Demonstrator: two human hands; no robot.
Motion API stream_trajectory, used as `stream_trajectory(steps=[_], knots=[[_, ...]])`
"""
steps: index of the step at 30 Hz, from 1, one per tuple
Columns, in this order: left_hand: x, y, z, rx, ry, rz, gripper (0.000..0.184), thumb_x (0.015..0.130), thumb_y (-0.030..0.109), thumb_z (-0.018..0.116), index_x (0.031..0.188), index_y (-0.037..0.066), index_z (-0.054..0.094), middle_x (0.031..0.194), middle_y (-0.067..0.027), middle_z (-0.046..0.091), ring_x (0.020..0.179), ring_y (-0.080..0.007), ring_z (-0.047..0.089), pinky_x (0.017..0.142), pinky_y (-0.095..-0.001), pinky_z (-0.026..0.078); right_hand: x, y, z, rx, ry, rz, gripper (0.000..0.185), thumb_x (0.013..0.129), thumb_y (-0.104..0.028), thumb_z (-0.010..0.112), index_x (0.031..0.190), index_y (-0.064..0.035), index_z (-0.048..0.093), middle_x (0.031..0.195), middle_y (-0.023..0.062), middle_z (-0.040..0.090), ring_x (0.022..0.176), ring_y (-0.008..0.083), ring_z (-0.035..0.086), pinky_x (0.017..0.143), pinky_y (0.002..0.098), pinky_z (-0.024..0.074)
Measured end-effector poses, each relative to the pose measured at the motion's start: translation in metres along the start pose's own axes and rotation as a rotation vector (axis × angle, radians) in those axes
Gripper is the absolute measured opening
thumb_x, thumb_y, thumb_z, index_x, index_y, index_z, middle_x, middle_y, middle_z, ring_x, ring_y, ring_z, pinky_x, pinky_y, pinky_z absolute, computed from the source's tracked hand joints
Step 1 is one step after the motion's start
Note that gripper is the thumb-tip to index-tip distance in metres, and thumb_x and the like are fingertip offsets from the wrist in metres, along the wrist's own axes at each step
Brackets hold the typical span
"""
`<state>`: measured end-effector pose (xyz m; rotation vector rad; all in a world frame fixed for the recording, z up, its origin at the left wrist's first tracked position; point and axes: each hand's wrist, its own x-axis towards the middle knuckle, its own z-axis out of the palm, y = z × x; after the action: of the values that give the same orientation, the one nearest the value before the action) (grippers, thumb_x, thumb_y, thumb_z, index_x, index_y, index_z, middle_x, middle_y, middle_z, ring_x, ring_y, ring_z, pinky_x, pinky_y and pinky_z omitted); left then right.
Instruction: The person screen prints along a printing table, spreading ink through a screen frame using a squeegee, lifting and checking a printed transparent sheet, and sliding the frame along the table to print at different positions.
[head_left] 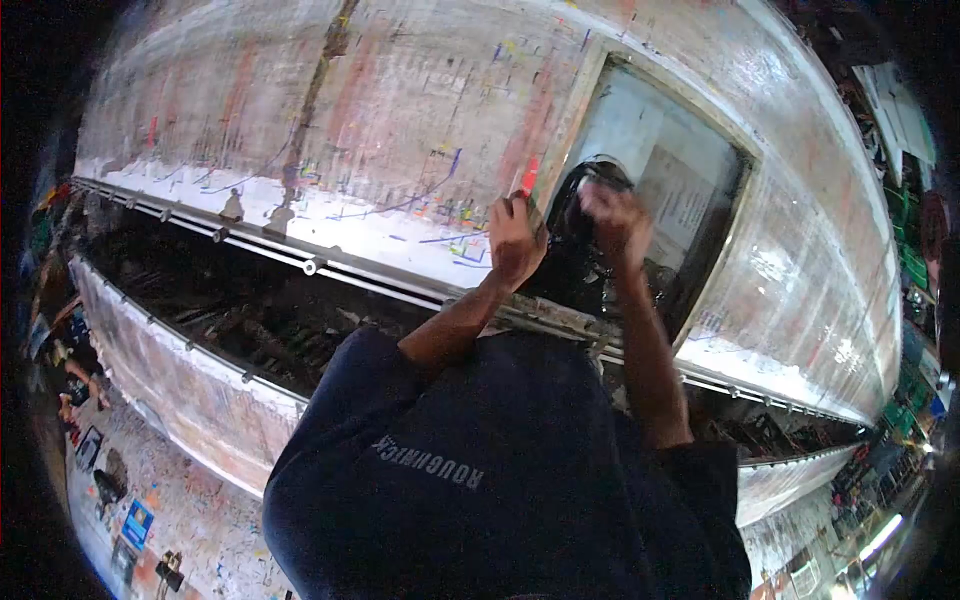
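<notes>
My left hand (517, 240) is at the left edge of a framed, glossy panel (690, 190) on the paint-stained table (400, 100). Its fingers are bent round a small red object (530, 178), whose upper end sticks out above them. Over the panel is my right hand (622, 225), raised and smeared by motion; its fingers and anything in them cannot be made out. A dark reflection shows in the panel beside both hands.
A metal rail (310, 267) with small fittings runs along the table's near edge. Below it lies a dark gap with clutter, then a second pale edge (190, 350). A blue item (137, 523) lies at lower left. Shelving and goods line the right side.
</notes>
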<state>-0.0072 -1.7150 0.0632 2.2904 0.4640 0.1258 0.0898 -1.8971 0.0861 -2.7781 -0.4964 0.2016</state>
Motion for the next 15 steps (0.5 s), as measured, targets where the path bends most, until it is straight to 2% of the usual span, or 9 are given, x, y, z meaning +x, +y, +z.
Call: stream_trajectory(steps=[1, 3, 5, 7, 8, 9, 11, 12, 15], knots=[[0.005, 0.001, -0.001, -0.019, 0.006, 0.003, 0.057, 0.08, 0.012, 0.076, 0.13, 0.003, 0.05, 0.114, -0.0241, 0.051, 0.11, -0.047, 0.05, 0.092, -0.0571, 0.044, -0.027, 0.002, 0.02, -0.036, 0.111, -0.028, 0.03, 0.092, -0.018, 0.068, 0.121, -0.0229, 0.075, 0.105, 0.0117, 0.075, 0.1, 0.037, 0.07, 0.094, 0.0548, 0.0535], [0.001, 0.001, -0.003, 0.029, 0.027, 0.055, 0.053, 0.08, 0.014, 0.076, 0.125, -0.001, 0.052, 0.113, -0.0253, 0.05, 0.106, -0.0469, 0.051, 0.088, -0.0548, 0.046, -0.061, -0.022, 0.004, 0.03, 0.089, -0.055, 0.033, 0.089, -0.013, 0.07, 0.12, -0.0212, 0.075, 0.104, 0.0102, 0.075, 0.098, 0.0357, 0.071, 0.094, 0.0527, 0.054], [0.001, -0.002, 0.005, 0.043, 0.065, 0.07, 0.049, 0.081, 0.015, 0.075, 0.123, 0.002, 0.055, 0.113, -0.0241, 0.05, 0.106, -0.0461, 0.051, 0.088, -0.0556, 0.045, -0.067, -0.032, -0.022, 0.116, 0.074, -0.075, 0.036, 0.086, -0.009, 0.073, 0.12, -0.0196, 0.075, 0.102, 0.0088, 0.076, 0.097, 0.0343, 0.071, 0.094, 0.0506, 0.0545], [0.001, 0.0, 0.0, 0.026, 0.048, 0.038, 0.048, 0.081, 0.016, 0.077, 0.124, 0.007, 0.056, 0.114, -0.0221, 0.051, 0.105, -0.0449, 0.051, 0.088, -0.0561, 0.044, -0.042, -0.021, -0.052, -0.026, -0.17, -0.341, 0.041, 0.079, -0.005, 0.076, 0.118, -0.0181, 0.076, 0.098, 0.0089, 0.076, 0.096, 0.0341, 0.072, 0.094, 0.0468, 0.055], [0.0, 0.002, -0.005, 0.073, 0.038, 0.027, 0.053, 0.08, 0.016, 0.078, 0.128, 0.011, 0.055, 0.114, -0.0202, 0.051, 0.108, -0.0436, 0.052, 0.088, -0.0561, 0.044, -0.029, -0.004, -0.049, 0.669, -0.342, -0.152, 0.038, 0.081, -0.004, 0.071, 0.117, -0.0153, 0.075, 0.097, 0.0111, 0.076, 0.097, 0.0349, 0.072, 0.097, 0.0469, 0.0544], [0.0, 0.004, -0.006, 0.07, 0.042, 0.038, 0.053, 0.08, 0.016, 0.078, 0.128, 0.011, 0.055, 0.114, -0.0202, 0.051, 0.108, -0.0436, 0.052, 0.088, -0.0561, 0.044, -0.014, -0.002, -0.049, 0.666, -0.33, -0.154, 0.038, 0.081, -0.004, 0.071, 0.117, -0.0153, 0.075, 0.097, 0.0111, 0.076, 0.097, 0.0349, 0.072, 0.097, 0.0469, 0.0544], [-0.001, 0.01, -0.009, 0.08, -0.093, -0.062, 0.063, 0.079, 0.017, 0.08, 0.134, 0.009, 0.051, 0.116, -0.0214, 0.056, 0.113, -0.0434, 0.056, 0.09, -0.0562, 0.044, 0.006, -0.005, -0.057, -0.026, -0.136, 0.013, 0.038, 0.082, -0.004, 0.067, 0.118, -0.0139, 0.075, 0.102, 0.0111, 0.076, 0.1, 0.0331, 0.072, 0.1, 0.0464, 0.0542], [-0.003, 0.019, -0.019, 0.07, -0.108, -0.045, 0.069, 0.079, 0.017, 0.081, 0.139, 0.009, 0.047, 0.117, -0.0249, 0.06, 0.112, -0.0451, 0.06, 0.09, -0.0568, 0.046, -0.008, -0.007, -0.038, -0.078, 0.199, -0.2, 0.037, 0.082, -0.008, 0.066, 0.117, -0.0137, 0.075, 0.106, 0.01, 0.076, 0.105, 0.0329, 0.07, 0.102, 0.048, 0.0525], [-0.002, 0.026, -0.017, 0.021, -0.1, -0.093, 0.073, 0.08, 0.015, 0.081, 0.143, 0.007, 0.044, 0.116, -0.0269, 0.063, 0.106, -0.0489, 0.063, 0.087, -0.0566, 0.049, -0.079, -0.007, 0.025, -0.056, 0.278, -0.164, 0.04, 0.079, -0.011, 0.07, 0.119, -0.0182, 0.075, 0.11, 0.0104, 0.074, 0.109, 0.0342, 0.068, 0.105, 0.0497, 0.0496]])
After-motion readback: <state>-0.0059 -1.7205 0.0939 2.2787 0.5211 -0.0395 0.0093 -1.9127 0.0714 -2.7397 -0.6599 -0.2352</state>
